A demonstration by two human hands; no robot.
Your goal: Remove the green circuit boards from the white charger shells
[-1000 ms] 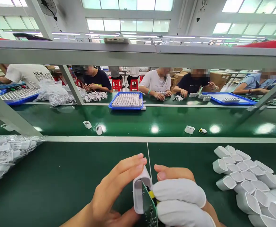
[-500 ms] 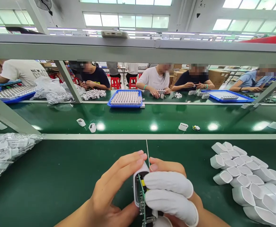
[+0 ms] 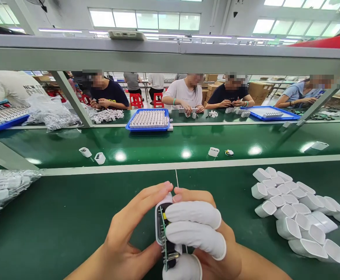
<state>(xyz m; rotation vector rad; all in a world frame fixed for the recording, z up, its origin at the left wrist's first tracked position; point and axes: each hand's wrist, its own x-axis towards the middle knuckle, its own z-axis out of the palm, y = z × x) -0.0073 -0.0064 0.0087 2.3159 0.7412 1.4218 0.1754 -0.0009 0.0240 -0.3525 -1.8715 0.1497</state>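
Spreading beneath you, the green workbench (image 3: 65,217) bears a close cluster of open-ended white shells (image 3: 292,210) on your right and a clear plastic bag of white parts (image 3: 5,190) on your left. Your left hand (image 3: 126,233) arches in from the lower left, its fingers nearly straight and slanting up to the far end of one white plastic casing (image 3: 164,200), its thumb low on the near side, so you have the casing gripped with its mouth facing you. Your right hand (image 3: 229,235) curls in opposite, knuckles bent, bare fingertips just beside your left ones. It pinches a green circuit board (image 3: 163,237) on edge; the far part overlaps the casing's mouth, though how deep cannot be told, and the near part juts toward you. White finger covers (image 3: 193,212) sheathe the digits at the board. Compared with a second ago, you have brought your hands closer together, and the board lies more squarely along the mouth.
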